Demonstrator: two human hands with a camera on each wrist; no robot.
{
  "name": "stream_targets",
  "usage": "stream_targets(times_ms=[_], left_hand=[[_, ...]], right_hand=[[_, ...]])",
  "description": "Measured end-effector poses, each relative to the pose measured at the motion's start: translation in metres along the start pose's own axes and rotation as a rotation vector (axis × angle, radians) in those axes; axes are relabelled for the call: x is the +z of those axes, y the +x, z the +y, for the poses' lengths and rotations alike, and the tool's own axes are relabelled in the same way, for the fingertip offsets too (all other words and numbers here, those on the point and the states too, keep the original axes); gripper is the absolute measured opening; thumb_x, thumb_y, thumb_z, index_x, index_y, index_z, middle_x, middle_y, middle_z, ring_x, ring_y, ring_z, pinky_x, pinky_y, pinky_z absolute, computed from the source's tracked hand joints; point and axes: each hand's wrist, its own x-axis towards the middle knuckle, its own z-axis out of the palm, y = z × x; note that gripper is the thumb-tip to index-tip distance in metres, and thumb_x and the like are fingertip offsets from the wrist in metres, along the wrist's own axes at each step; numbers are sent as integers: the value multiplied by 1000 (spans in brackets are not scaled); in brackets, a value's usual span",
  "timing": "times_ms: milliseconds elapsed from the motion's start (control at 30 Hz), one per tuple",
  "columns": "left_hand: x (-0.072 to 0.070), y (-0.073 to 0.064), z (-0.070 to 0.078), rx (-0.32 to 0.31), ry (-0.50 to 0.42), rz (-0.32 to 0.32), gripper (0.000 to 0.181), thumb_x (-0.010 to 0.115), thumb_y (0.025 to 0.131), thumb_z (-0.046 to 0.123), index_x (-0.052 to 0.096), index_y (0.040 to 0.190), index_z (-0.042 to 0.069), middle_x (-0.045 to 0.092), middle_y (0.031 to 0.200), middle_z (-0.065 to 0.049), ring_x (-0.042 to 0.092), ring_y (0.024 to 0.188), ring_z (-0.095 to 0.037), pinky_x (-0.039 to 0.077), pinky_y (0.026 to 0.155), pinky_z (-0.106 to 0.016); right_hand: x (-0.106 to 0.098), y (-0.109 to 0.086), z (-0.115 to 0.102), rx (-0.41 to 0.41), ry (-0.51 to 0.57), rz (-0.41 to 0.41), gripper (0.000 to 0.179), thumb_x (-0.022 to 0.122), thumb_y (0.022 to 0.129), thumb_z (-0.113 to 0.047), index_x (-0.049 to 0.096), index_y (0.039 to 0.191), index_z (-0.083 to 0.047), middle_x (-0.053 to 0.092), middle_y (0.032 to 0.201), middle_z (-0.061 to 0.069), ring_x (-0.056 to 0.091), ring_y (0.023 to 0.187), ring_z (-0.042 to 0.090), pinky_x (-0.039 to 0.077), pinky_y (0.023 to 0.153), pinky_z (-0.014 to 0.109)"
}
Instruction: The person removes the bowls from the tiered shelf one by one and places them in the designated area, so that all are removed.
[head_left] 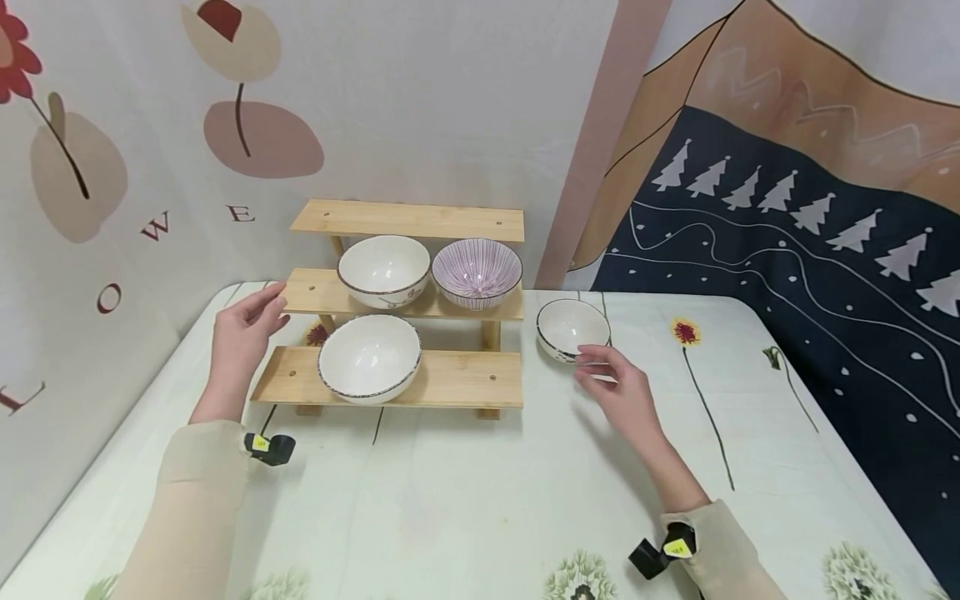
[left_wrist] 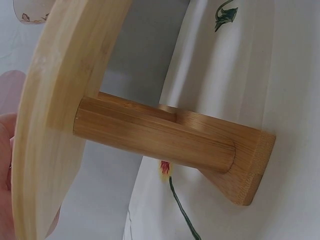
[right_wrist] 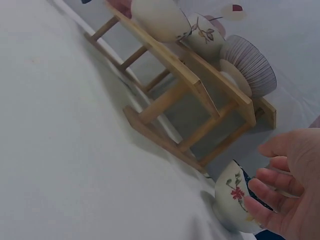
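Note:
A three-tier wooden rack (head_left: 465,379) stands on the table. A white bowl (head_left: 369,358) sits on its lowest tier. On the middle tier a second white bowl (head_left: 384,271) stands beside a purple-striped bowl (head_left: 477,273). My left hand (head_left: 243,329) is at the left end of the middle tier, fingertips near the board's edge; the board (left_wrist: 55,115) partly hides it in the left wrist view. Right of the rack, a small flower-painted bowl (right_wrist: 231,197) stands on the table. My right hand (head_left: 618,392) is at its near right rim, fingers loosely bent and spread.
A pale flower-printed cloth (head_left: 450,500) covers the table. Behind the rack hangs a printed wall cloth (head_left: 450,100), with a dark tree-patterned part (head_left: 787,267) at the right. The rack's top tier (head_left: 412,220) bears no bowl.

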Motion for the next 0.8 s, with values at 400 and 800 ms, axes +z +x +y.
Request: stream_targets(times_ms=[400,800], left_hand=[[0,0,-1,6,6,0,49,46,106,33,46,148,8,43,156,-14,57,132,-17,52,91,-2],[-1,1,-4,7,-11,-9,50,46,106,34,46,148,9,44,155,-15,62,122,-2,54,91,-4]], right_hand=[[11,0,-12,-46,23,-17,35,68,93,-3,61,127,1,69,121,20,67,110,33,58,87,8],[20,0,-29,-83,69,-27,35,69,90,0,62,125,3,68,120,25,68,107,32,59,88,10]])
